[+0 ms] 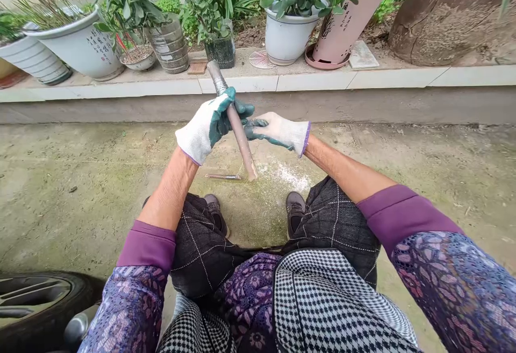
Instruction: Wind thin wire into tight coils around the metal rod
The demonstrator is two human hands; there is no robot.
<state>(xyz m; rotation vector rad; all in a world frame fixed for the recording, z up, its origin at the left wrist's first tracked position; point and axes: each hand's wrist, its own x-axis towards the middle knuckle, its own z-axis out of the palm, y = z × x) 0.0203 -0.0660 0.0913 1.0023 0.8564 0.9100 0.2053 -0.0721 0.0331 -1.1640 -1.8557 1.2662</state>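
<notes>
My left hand [217,119], in a white glove with a green coated palm, is closed around a brownish round rod [242,141]. The rod slants from upper left to lower right, and silvery wire [220,83] is wound around it near its upper end. Close to the rod's right side is my right hand [276,128], gloved the same way. Its thumb and fingers are drawn together in a pinch; whatever lies between them is too small or hidden to tell. Below, a thin brown stick [222,177] with a shiny dark end lies on the ground.
White powder [292,175] is scattered on the mossy concrete ground [100,181] by my shoes. Ahead runs a low tiled ledge [314,82] with several potted plants, including a white pot [288,38] and a tall pink pot [338,25]. A wheel [44,304] stands at lower left.
</notes>
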